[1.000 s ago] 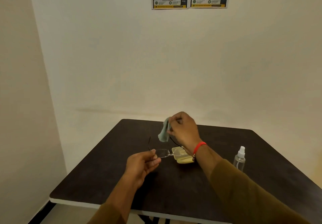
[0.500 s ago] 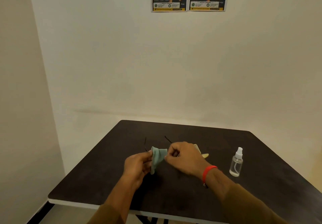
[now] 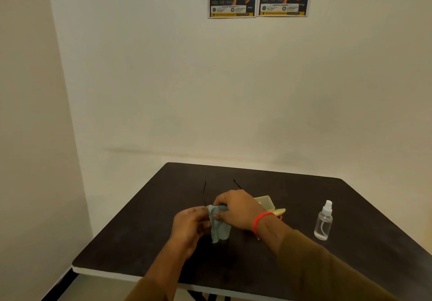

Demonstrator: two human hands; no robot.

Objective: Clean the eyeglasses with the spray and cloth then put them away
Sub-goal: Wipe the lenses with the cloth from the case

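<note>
Both hands meet above the dark surface (image 3: 145,237). The left hand (image 3: 190,227) grips the eyeglasses (image 3: 205,193) — only the two thin temple arms show, pointing away beyond the knuckles. The right hand (image 3: 236,208) pinches a pale blue cloth (image 3: 219,228) over the lens area; its loose end hangs below. An open yellow case (image 3: 268,204) lies just behind the right wrist — the spray bottle (image 3: 323,221) stands upright well to its right.
</note>
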